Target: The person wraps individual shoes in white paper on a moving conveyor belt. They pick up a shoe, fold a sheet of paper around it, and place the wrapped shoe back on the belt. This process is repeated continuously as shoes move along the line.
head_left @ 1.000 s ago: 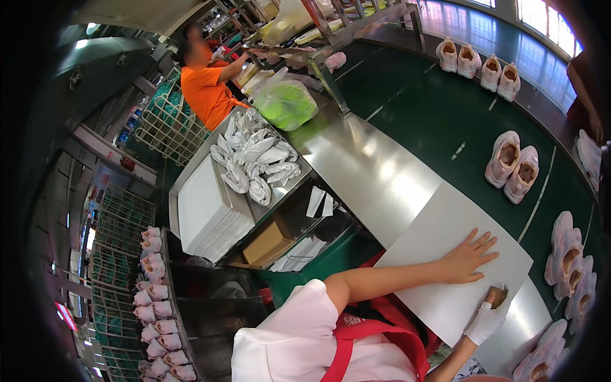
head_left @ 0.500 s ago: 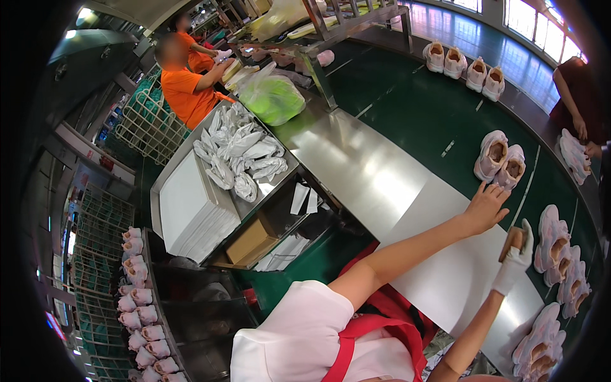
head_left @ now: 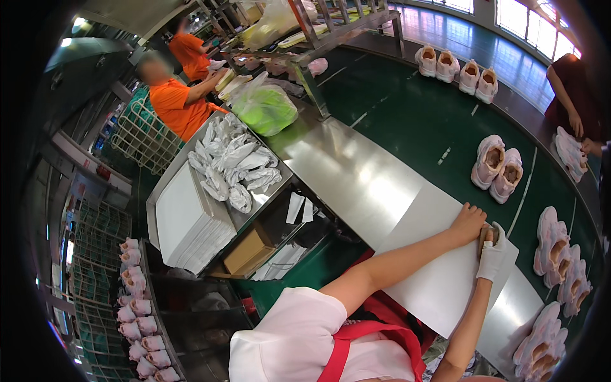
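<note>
My bare left hand (head_left: pixel 470 224) is over the far edge of a large white paper sheet (head_left: pixel 420 261), its fingers curled. Whatever they may hold is hidden. Close against it is my right hand (head_left: pixel 491 258) in a white glove, closed around a small brown piece (head_left: pixel 486 235) whose kind I cannot make out. The sheet lies across the steel table (head_left: pixel 356 175), below both hands. Just beyond them, a pair of pale pink shoes (head_left: pixel 497 169) stands side by side on the green belt (head_left: pixel 407 121), apart from my fingers.
More pale shoes (head_left: pixel 552 245) line the belt's right side. At left, crumpled white paper bundles (head_left: pixel 235 153) share a steel tray with stacked white sheets (head_left: pixel 194 223). A rack of shoes (head_left: pixel 143 325) stands lower left. A person in orange (head_left: pixel 172 105) and another person's hand (head_left: pixel 576 124) are nearby.
My left hand has drawn back from the pair of shoes to the paper's edge. My right hand has moved left with the brown piece and now meets it.
</note>
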Tool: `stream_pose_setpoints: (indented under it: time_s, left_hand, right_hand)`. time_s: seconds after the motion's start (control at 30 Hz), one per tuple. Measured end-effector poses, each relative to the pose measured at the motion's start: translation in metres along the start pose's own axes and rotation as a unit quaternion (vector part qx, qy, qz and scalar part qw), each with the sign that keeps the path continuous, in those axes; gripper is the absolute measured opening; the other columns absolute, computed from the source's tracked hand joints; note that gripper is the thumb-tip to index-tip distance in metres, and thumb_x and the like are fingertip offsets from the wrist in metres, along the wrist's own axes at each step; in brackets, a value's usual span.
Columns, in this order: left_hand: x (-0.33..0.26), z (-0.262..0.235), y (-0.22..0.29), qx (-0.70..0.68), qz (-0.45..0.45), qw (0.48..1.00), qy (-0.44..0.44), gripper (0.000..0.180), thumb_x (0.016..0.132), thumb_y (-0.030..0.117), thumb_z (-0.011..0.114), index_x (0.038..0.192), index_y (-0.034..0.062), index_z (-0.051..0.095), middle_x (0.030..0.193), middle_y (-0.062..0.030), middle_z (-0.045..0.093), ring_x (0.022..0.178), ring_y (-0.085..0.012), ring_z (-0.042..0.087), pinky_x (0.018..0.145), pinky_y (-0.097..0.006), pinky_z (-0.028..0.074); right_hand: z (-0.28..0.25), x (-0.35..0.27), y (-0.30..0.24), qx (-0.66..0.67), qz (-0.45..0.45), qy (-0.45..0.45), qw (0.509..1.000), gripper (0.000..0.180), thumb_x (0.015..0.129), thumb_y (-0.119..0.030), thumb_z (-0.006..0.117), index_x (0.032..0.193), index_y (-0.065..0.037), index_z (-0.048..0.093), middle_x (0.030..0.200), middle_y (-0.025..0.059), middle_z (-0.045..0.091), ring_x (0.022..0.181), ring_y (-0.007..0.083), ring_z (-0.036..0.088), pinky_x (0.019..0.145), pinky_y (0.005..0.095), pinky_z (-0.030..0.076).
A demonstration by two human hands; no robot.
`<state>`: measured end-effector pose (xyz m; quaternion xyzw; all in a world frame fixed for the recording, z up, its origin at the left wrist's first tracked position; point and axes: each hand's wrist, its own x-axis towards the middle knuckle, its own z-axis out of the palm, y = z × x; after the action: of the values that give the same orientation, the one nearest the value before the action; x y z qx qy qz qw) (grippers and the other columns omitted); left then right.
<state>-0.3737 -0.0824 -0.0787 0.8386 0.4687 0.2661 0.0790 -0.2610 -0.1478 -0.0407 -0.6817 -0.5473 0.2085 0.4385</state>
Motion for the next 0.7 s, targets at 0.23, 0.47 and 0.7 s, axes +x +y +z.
stream_pose_setpoints:
  time_s: [0.23, 0.47, 0.7]
  left_hand:
    - [0.010, 0.000, -0.009, -0.112, -0.015, 0.994, 0.002, 0.026, 0.072, 0.019, 0.064, 0.093, 0.0054, 0.058, 0.101, -0.0176, 0.057, 0.097, -0.0349, 0.051, 0.080, -0.046, 0.037]
    - [0.014, -0.015, -0.007, -0.049, 0.061, 0.996, -0.035, 0.011, 0.085, 0.017, 0.055, 0.087, 0.0068, 0.059, 0.087, -0.0104, 0.062, 0.085, -0.0272, 0.058, 0.079, -0.042, 0.037]
    - [0.010, -0.023, 0.002, -0.039, 0.061, 0.997, -0.017, 0.014, 0.086, 0.018, 0.057, 0.089, 0.0051, 0.060, 0.087, -0.0098, 0.057, 0.086, -0.0264, 0.056, 0.079, -0.040, 0.038]
  right_hand:
    - [-0.004, -0.002, -0.029, -0.074, -0.055, 0.013, 0.996, 0.030, 0.086, -0.024, 0.059, 0.109, -0.005, 0.061, 0.098, 0.0161, 0.063, 0.092, 0.0289, 0.060, 0.081, 0.0353, 0.047]
    - [-0.007, 0.007, -0.015, -0.039, -0.004, 0.029, 0.999, 0.031, 0.084, -0.026, 0.060, 0.109, -0.008, 0.060, 0.092, 0.0165, 0.066, 0.085, 0.0326, 0.063, 0.076, 0.0377, 0.050]
    - [-0.009, -0.002, -0.013, 0.071, 0.015, 0.049, 0.996, 0.036, 0.083, -0.024, 0.062, 0.113, -0.005, 0.058, 0.093, 0.0168, 0.066, 0.086, 0.0289, 0.064, 0.077, 0.0346, 0.050]
